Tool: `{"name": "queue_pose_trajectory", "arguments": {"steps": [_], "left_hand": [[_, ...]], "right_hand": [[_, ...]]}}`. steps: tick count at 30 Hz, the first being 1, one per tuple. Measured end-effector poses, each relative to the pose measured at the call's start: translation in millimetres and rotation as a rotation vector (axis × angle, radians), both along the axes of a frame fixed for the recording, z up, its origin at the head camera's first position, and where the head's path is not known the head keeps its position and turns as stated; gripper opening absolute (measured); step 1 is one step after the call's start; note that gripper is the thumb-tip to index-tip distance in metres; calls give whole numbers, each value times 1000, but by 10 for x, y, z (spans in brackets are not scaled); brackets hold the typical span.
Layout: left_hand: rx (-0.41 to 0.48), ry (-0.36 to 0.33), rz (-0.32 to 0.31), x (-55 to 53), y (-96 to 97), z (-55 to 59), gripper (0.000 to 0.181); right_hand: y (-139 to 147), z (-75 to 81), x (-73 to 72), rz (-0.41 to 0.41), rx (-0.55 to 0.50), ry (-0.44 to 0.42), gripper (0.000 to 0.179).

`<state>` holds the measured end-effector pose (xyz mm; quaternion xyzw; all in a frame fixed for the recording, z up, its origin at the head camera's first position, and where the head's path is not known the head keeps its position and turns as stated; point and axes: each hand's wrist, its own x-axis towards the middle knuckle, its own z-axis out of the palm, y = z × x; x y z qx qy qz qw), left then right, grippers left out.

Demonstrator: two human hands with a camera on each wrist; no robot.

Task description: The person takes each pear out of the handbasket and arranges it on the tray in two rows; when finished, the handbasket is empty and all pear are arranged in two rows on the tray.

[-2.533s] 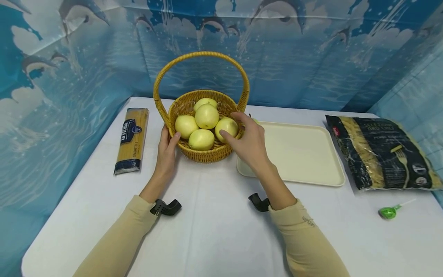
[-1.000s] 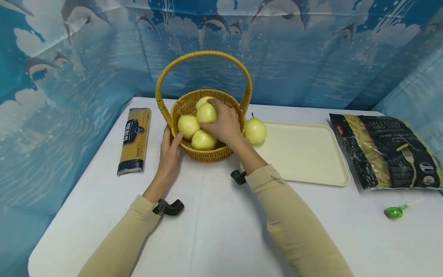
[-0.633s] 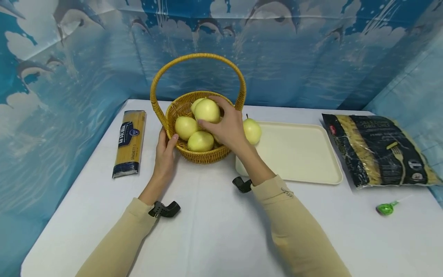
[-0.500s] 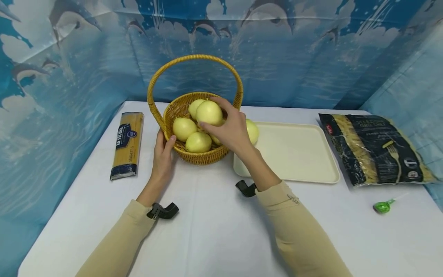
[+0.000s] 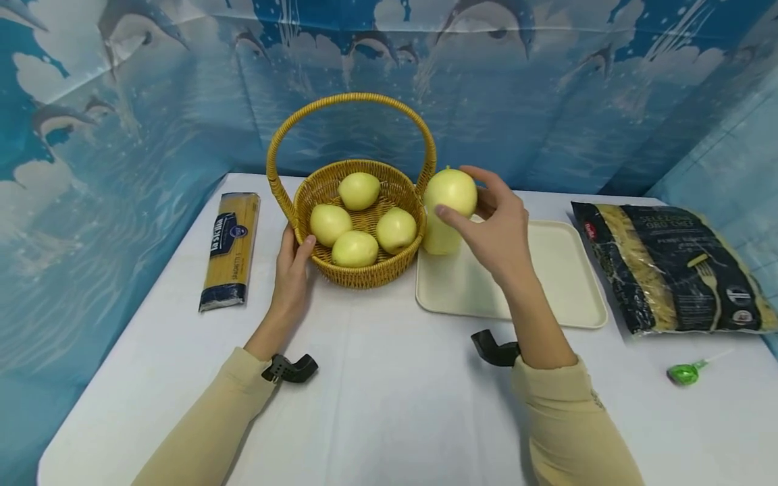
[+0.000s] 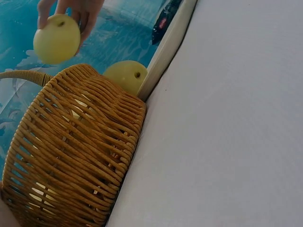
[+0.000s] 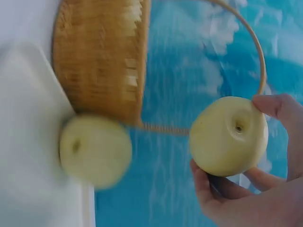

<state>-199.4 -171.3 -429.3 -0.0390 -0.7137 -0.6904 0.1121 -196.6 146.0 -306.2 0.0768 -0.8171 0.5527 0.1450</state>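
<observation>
My right hand (image 5: 495, 223) grips a round, pale yellow-green pear (image 5: 452, 190) in the air, just right of the wicker basket (image 5: 358, 275). Thumb and fingertips sit on opposite sides of that pear (image 7: 229, 137) in the right wrist view. Below it, a second pear (image 5: 440, 241) rests at the left end of a cream tray (image 5: 565, 270), beside the basket. Several more pears (image 5: 354, 250) lie inside the basket, which has a tall arched handle. My left hand (image 5: 290, 280) holds the basket's left side, thumb at the rim; its fingers are mostly hidden behind the wicker.
A spaghetti pack (image 5: 231, 250) lies left of the basket. Right of the tray is a large black pasta bag (image 5: 675, 270), with a green lollipop (image 5: 683, 373) in front of it. A blue dolphin-print curtain (image 5: 516, 101) hangs behind the white table (image 5: 389, 405).
My right hand has lifted the top pear out of the basket and carried it rightward over the tray's left end. Earlier it let go of another pear there. My left hand stays on the basket.
</observation>
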Motion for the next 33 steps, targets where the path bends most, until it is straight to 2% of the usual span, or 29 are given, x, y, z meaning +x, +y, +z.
{"name": "queue_pose_trajectory", "arguments": {"steps": [3,7,12,17,21,24,33], "left_hand": [[-4,-5,-2,12,25,63,69],[10,-1,-9,41,40,138,68],[15,10,-19,24,28,98,67],[9,21,-18,-29,1,24,65],[-4,26,-12,-50,-13,9,66],[-6,25,-12,-54,-13,10,67],[-6,8,-12,-12,-20,-4,66]], "right_hand": [[192,17,-46,-67,37,-13,63],[434,-82,-114,-147,96,-67,66],[687,-297,-185,-202,181,-156,72],[825,-435,-253,-193,259,-232,78],[873,-498,-302,-171,332,-306,81],[886,-524,-322,-163,361,-326,81],[856,-501,-293,-165,304,-364,80]]}}
